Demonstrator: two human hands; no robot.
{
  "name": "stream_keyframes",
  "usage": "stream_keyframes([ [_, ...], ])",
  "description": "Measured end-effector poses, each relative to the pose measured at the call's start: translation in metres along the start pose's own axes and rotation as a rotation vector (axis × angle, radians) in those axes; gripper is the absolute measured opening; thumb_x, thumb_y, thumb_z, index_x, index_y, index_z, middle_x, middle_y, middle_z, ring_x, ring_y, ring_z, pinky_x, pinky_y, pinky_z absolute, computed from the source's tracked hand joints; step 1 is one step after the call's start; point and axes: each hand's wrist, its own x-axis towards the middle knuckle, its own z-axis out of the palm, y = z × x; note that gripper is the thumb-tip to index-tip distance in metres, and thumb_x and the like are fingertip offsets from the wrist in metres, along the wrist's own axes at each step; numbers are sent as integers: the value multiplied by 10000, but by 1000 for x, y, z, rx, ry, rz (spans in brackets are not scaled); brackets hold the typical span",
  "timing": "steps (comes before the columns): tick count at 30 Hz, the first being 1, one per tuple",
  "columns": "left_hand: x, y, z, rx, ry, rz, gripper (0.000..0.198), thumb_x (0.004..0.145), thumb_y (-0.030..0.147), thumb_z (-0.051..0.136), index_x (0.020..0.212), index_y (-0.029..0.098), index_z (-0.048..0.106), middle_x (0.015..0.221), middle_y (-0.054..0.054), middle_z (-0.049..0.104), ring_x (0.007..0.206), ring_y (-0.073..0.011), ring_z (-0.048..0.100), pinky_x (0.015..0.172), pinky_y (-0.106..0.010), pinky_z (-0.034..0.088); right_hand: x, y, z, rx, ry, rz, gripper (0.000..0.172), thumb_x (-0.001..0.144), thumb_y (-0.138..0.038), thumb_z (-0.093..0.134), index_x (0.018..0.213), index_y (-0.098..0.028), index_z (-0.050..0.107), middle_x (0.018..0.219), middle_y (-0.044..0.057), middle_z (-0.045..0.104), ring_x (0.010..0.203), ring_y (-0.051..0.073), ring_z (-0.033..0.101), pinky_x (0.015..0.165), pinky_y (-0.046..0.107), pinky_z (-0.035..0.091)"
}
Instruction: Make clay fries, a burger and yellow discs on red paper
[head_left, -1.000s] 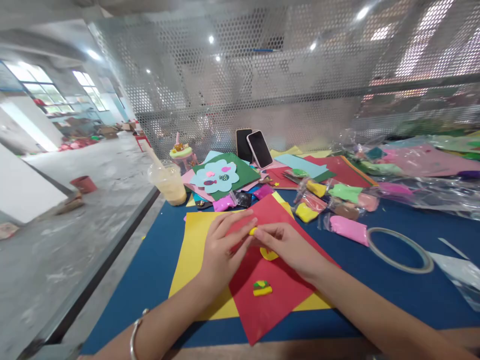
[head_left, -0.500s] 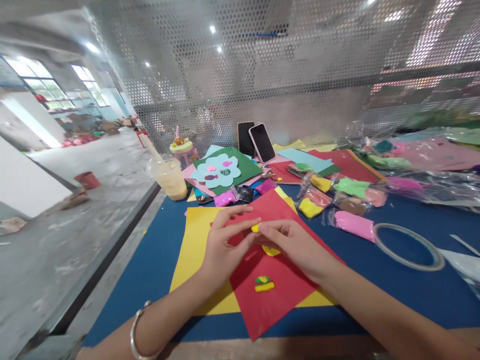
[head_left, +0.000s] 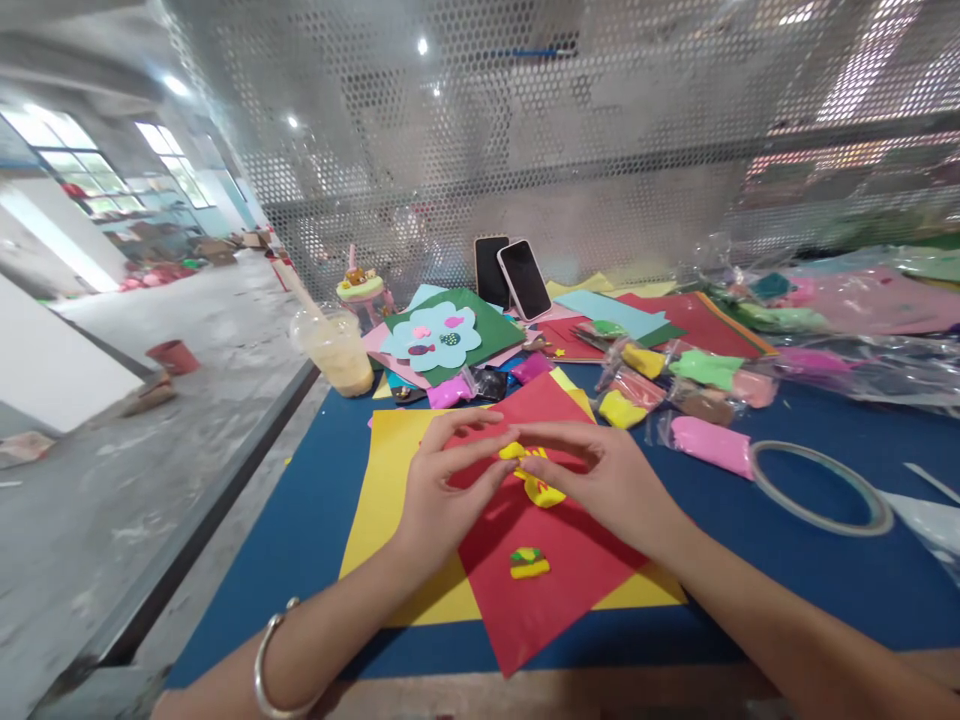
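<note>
Between the fingertips of my left hand (head_left: 450,480) and my right hand (head_left: 600,480) is a small lump of yellow clay (head_left: 512,451). Both thumbs and index fingers pinch around it, above a red paper sheet (head_left: 517,630). Just beneath my right fingers, a rounded yellow clay piece with red marks (head_left: 545,492) lies on the red sheet, partly hidden. Closer to me on the same sheet rests a small layered clay burger (head_left: 529,563) in yellow, green and brown. Yellow paper (head_left: 382,500) lies under the red sheet.
Bagged clay packets, one pink (head_left: 709,446), lie beyond my right hand, beside a tape roll (head_left: 821,488). A drink cup (head_left: 337,355) stands at the table's left edge. Behind are a cloud-shaped blue cutout (head_left: 435,337) and two phones (head_left: 525,280) against perforated metal.
My right index finger has extended and its hand has opened out slightly around the yellow clay. More of the rounded yellow piece with red marks now shows beneath.
</note>
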Motion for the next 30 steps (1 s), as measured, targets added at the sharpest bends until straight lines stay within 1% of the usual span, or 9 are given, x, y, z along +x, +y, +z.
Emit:
stream_keyframes([
  [3, -1, 0, 0, 3, 6, -5, 279, 820, 180, 670, 1066, 306, 710, 1086, -54, 654, 1004, -202, 605, 841, -360, 523, -2, 0, 0, -116, 100, -172, 296, 773, -386, 708, 1045, -270, 727, 1084, 18, 726, 1017, 245, 670, 884, 348, 544],
  [6, -1, 0, 2, -6, 0, -41, 246, 824, 199, 668, 1044, 297, 720, 1076, -55, 657, 992, -199, 609, 830, -349, 528, -3, 3, 1, -224, 142, -335, 259, 802, -297, 695, 1058, -263, 715, 1067, 4, 732, 978, 211, 689, 860, 294, 555],
  [9, 0, 2, 2, -37, -38, -85, 220, 840, 221, 646, 1035, 289, 724, 1079, -61, 658, 997, -203, 609, 840, -353, 525, -3, 5, 3, -275, 186, -440, 198, 815, -234, 685, 1008, -256, 722, 1000, -9, 750, 885, 163, 710, 802, 228, 559],
  [13, 0, 6, 2, -131, -64, -247, 198, 846, 290, 637, 1017, 252, 730, 1063, -74, 667, 1005, -209, 612, 864, -351, 515, -2, 6, 3, -313, 238, -497, 121, 816, -210, 680, 923, -234, 733, 915, 2, 763, 819, 146, 716, 737, 198, 558],
  [18, 2, 7, 3, -241, -73, -453, 158, 773, 352, 706, 761, 202, 754, 829, -60, 703, 816, -189, 635, 794, -319, 518, -3, 5, 3, -338, 229, -514, 100, 828, -177, 654, 895, -203, 724, 891, 29, 763, 829, 155, 715, 750, 210, 556],
  [21, 3, 7, 3, -301, -70, -519, 152, 761, 337, 714, 710, 198, 747, 792, -52, 706, 776, -179, 633, 753, -295, 516, -2, 6, 3, -298, 186, -448, 130, 822, -203, 658, 938, -220, 715, 935, 26, 756, 862, 165, 705, 796, 246, 552],
  [24, 4, 7, 3, -333, -46, -542, 151, 751, 330, 720, 685, 196, 738, 778, -47, 705, 760, -175, 633, 733, -286, 515, 1, 7, 3, -138, 121, -236, 217, 786, -313, 698, 990, -242, 706, 1003, 33, 741, 923, 198, 690, 807, 293, 558],
  [27, 2, 6, 4, -346, -32, -538, 160, 736, 337, 732, 669, 192, 730, 760, -44, 696, 742, -176, 632, 712, -286, 518, 4, 7, 4, 41, 50, -26, 210, 777, -395, 692, 903, -229, 725, 940, 49, 745, 882, 216, 695, 774, 314, 566],
  [30, 1, 6, 4, -337, -34, -533, 175, 730, 353, 738, 673, 188, 731, 761, -50, 694, 736, -182, 637, 699, -296, 527, 6, 4, 5, 156, 20, 74, 236, 724, -418, 734, 818, -202, 730, 851, 59, 751, 808, 218, 700, 752, 317, 562],
])
